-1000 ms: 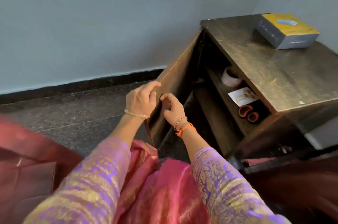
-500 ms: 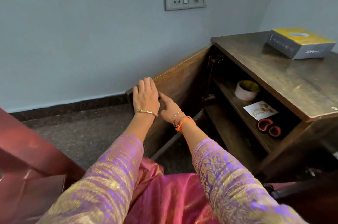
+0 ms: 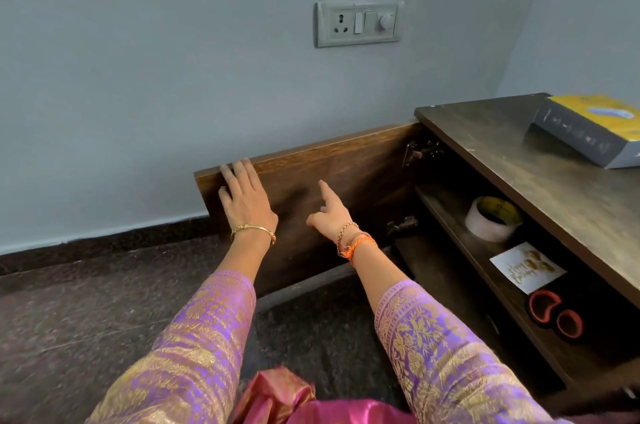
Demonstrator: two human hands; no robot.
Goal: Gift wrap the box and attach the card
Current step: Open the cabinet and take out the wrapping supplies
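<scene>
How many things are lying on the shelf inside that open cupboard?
3: a white roll of tape at the back, a white birthday card in the middle, red-handled scissors nearest. The dark interior may hide more.

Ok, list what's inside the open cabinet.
On the cabinet's upper shelf: a tape roll, a birthday card and red-handled scissors, their blades lost in shadow. The lower compartment is dark; nothing can be made out there. The shelf's right end is cut off by the frame.
</scene>
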